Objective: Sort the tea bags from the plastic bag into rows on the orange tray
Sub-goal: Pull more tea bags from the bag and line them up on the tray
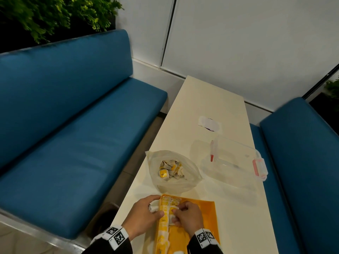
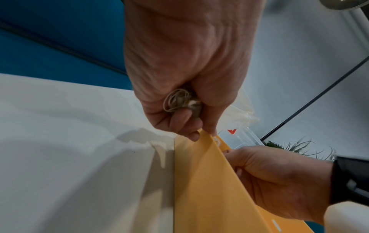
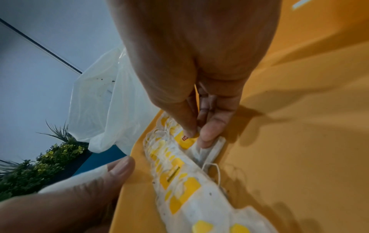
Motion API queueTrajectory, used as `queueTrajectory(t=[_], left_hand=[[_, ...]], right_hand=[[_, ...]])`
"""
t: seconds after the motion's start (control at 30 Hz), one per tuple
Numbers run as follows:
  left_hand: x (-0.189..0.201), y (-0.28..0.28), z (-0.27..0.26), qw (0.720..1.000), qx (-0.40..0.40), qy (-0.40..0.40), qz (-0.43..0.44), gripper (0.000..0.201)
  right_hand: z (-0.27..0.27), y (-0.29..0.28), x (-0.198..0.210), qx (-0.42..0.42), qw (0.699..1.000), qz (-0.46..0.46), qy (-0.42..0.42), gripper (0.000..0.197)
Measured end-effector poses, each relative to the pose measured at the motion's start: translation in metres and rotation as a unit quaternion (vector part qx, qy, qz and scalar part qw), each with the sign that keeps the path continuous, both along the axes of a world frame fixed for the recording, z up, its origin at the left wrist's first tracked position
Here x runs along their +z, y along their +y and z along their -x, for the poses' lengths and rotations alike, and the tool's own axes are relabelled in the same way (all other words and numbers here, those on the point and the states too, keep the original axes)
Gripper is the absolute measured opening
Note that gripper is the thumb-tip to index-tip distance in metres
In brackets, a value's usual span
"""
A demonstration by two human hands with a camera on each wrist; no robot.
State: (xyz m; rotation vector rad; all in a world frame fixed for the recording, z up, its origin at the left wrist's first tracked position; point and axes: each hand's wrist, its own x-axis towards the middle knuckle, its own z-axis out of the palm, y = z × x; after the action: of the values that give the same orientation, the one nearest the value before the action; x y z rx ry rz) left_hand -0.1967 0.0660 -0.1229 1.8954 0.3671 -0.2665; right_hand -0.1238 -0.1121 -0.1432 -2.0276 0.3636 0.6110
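The orange tray (image 1: 203, 213) lies at the near end of the table, with a row of white tea bags with yellow tags (image 1: 164, 222) along its left side. My left hand (image 1: 156, 209) hovers at the tray's left rim and grips a small bunch of tea bags (image 2: 181, 102) with looped strings. My right hand (image 1: 176, 215) is on the tray just right of the row; thumb and fingers pinch one tea bag (image 3: 189, 139) by its yellow tag, beside the row of tea bags (image 3: 179, 181). Just beyond the tray stands the open plastic bag (image 1: 172, 171), holding several more tea bags.
A clear plastic container (image 1: 236, 162) with pink latches sits right of the bag. A white and purple packet (image 1: 210, 123) lies farther up the cream table (image 1: 211, 96). Blue benches (image 1: 82, 125) flank the table on both sides.
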Motion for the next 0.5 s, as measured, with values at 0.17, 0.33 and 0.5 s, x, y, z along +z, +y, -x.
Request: queueTrajectory(t=[0.17, 0.33, 0.5], left_hand=[[0.009, 0.005, 0.003, 0.999, 0.021, 0.015, 0.041, 0.037], [0.035, 0.017, 0.002, 0.918, 0.138, 0.108, 0.357, 0.023], [0.050, 0.023, -0.006, 0.830, 0.188, 0.122, 0.510, 0.027]], right_hand=[[0.001, 0.003, 0.004, -0.022, 1.000, -0.009, 0.011, 0.026], [0.004, -0.003, 0.023, -0.031, 0.999, 0.006, -0.011, 0.027], [0.021, 0.006, 0.065, 0.126, 0.972, 0.043, -0.193, 0.024]])
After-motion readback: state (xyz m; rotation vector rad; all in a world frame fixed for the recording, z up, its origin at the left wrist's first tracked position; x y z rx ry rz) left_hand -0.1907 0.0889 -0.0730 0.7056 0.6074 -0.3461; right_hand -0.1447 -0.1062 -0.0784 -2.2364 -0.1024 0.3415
